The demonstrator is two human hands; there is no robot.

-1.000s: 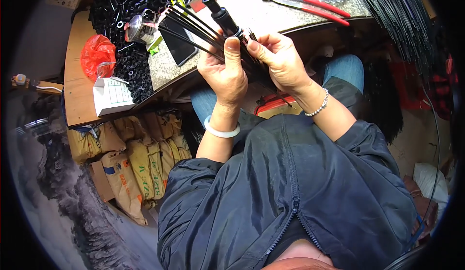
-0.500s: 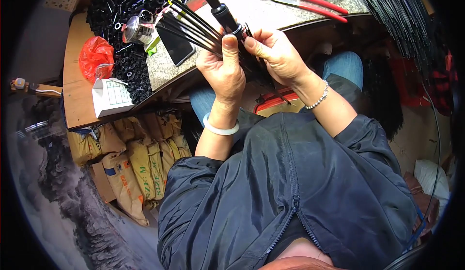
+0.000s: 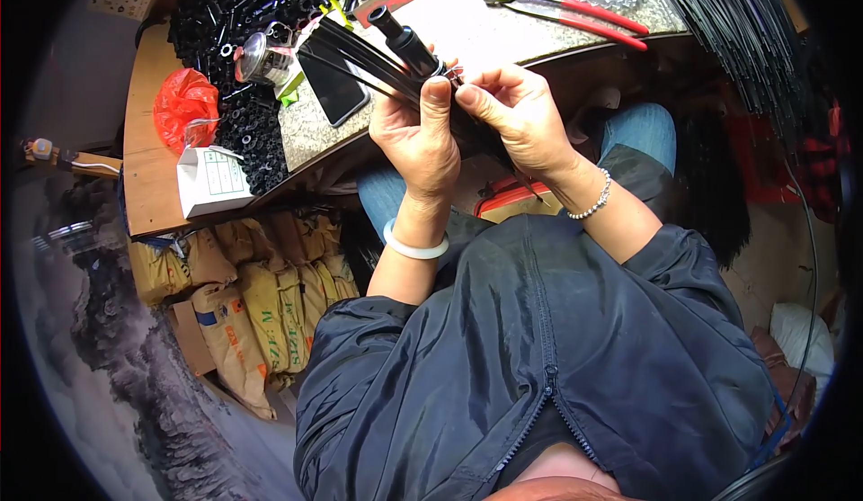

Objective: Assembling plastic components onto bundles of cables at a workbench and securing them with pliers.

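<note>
Left hand (image 3: 418,148): fingers closed around a black tube (image 3: 409,48) and thin black rods (image 3: 367,58). Right hand (image 3: 524,121): thumb and forefinger pinched on a small part (image 3: 456,76), not identifiable, beside the tube. The tube is tilted, held up near the edge of the table (image 3: 476,29). On its top lie a phone (image 3: 334,94) at left and red-handled pliers (image 3: 584,21) at right.

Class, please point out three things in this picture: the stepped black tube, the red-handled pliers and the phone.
Stepped black tube (image 3: 412,51): head view, on its wider middle section.
Red-handled pliers (image 3: 577,24): head view, on the handle nearer the wearer.
Phone (image 3: 339,96): head view, on its dark screen.
</note>
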